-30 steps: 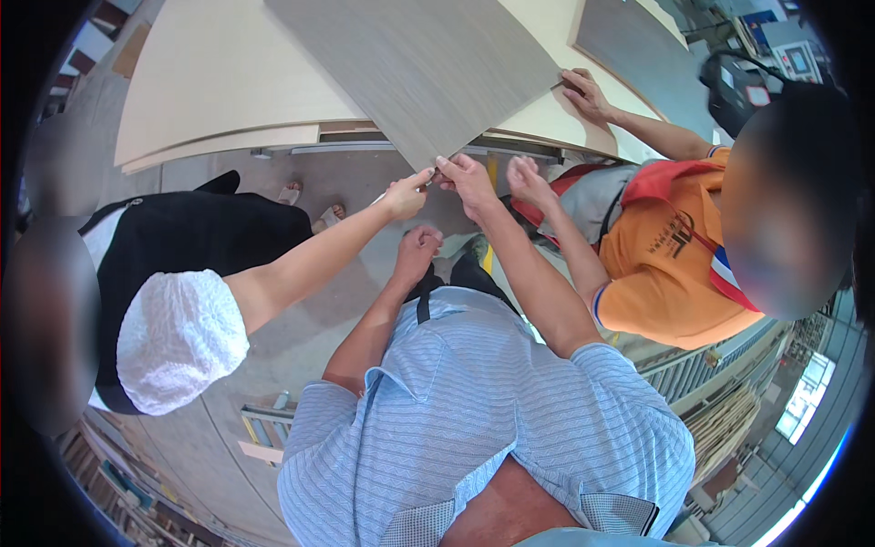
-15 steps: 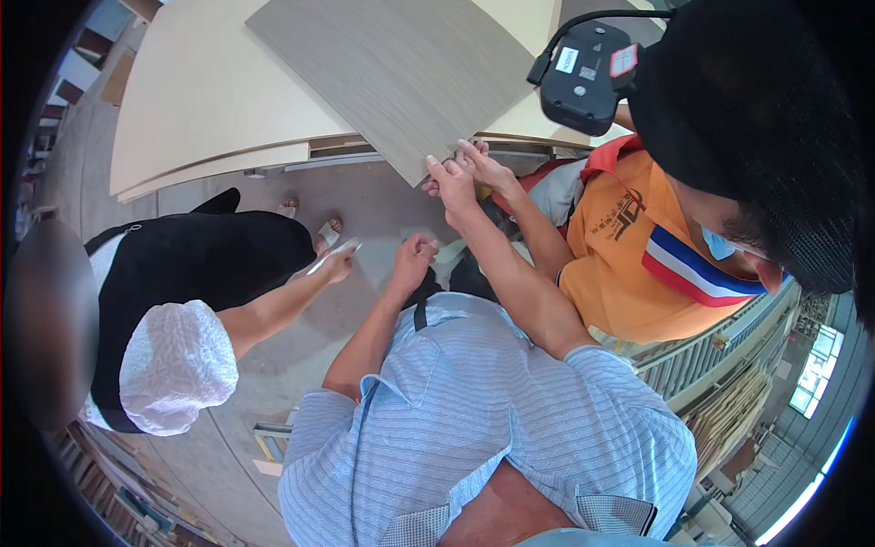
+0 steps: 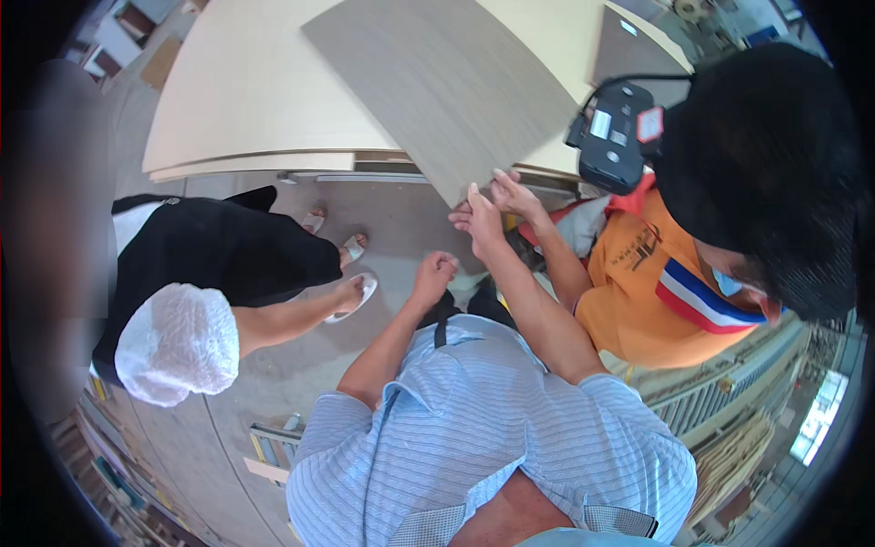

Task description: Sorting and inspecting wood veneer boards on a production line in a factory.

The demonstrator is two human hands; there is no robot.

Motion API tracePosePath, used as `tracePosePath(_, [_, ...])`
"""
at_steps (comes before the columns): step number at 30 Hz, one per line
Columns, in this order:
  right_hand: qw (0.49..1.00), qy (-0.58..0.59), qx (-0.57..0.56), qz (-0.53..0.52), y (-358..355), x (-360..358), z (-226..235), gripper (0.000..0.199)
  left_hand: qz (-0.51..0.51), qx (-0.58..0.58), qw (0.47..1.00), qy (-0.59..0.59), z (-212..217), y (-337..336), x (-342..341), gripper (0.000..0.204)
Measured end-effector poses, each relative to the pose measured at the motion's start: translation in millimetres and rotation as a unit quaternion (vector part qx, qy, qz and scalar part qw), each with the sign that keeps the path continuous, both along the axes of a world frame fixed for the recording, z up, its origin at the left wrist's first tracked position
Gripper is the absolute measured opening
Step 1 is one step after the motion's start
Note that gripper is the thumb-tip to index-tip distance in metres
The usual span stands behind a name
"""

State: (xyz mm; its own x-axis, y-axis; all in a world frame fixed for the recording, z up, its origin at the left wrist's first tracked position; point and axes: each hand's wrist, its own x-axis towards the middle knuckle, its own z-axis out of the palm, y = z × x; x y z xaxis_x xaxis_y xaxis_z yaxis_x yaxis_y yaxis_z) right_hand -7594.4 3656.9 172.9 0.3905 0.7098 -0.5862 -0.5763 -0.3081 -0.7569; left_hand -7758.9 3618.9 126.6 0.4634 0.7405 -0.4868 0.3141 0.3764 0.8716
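A large grey wood-grain panel lies over a pale board, its near corner sticking out past the board's edge. My right hand pinches that corner, thumb on top and fingers curled under it. Lower and to the left, my left hand hangs in front of my body with its fingers curled in; I see nothing in it. Right beside my right hand, the hand of a person in an orange shirt touches the same panel edge.
Stacked pale boards spread beneath the panel. A smaller dark panel lies at the far right. On the left, a person in a black garment holds a white curved thing. A black device sits on the orange-shirted person's cap.
The whole view has shifted, so most things sit further right and lower. My right hand keeps its hold on the panel corner. The left person's white thing shows at another angle.
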Motion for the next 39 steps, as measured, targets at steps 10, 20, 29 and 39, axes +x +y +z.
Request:
tracePosePath(10, [0.999,-0.012,0.033,0.028,-13,-1,-25,0.028,0.039,0.019,0.999,-0.032,-12,4,7,0.019])
tracePosePath(20, [0.999,0.001,0.035,0.027,-23,8,-35,0.022,0.229,0.107,0.963,-0.091,14,62,30,0.026])
tracePosePath(29, [0.999,-0.003,0.024,0.046,-37,18,-50,0.021,0.242,0.141,0.960,-0.017,10,93,86,0.037])
tracePosePath(39, [0.998,0.008,0.062,0.016,-32,16,-41,0.025,0.222,-0.008,0.971,-0.084,26,101,78,0.031])
